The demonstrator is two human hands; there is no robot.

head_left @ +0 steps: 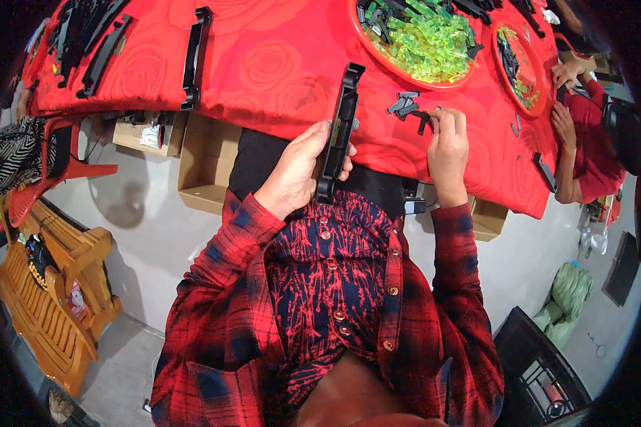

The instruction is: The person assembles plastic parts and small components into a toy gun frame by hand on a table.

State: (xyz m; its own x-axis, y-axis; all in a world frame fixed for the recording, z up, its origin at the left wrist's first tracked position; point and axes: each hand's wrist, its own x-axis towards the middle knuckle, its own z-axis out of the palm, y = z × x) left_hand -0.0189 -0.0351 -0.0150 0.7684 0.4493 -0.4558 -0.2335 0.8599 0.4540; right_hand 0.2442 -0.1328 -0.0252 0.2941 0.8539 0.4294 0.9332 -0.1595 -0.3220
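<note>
A long black plastic housing point(342, 121) with hooked ends is gripped in my left hand point(300, 169), tilted upright over the table's near edge. My fingers wrap round its lower half, the thumb along one side. My right hand point(449, 146) is closed in a pinch on a small black plastic piece point(423, 122) just above the red tablecloth. Beside it lies a little pile of similar small black pieces point(404, 104). Another long black housing point(196, 60) lies on the cloth to the left.
A red tray point(434, 84) of yellow-green clear pieces and black parts stands at the back. Right of it is a second red tray point(533, 110), near a co-worker's hands point(564, 124). More black housings point(105, 57) lie far left. Cardboard boxes point(205, 160) stand under the table.
</note>
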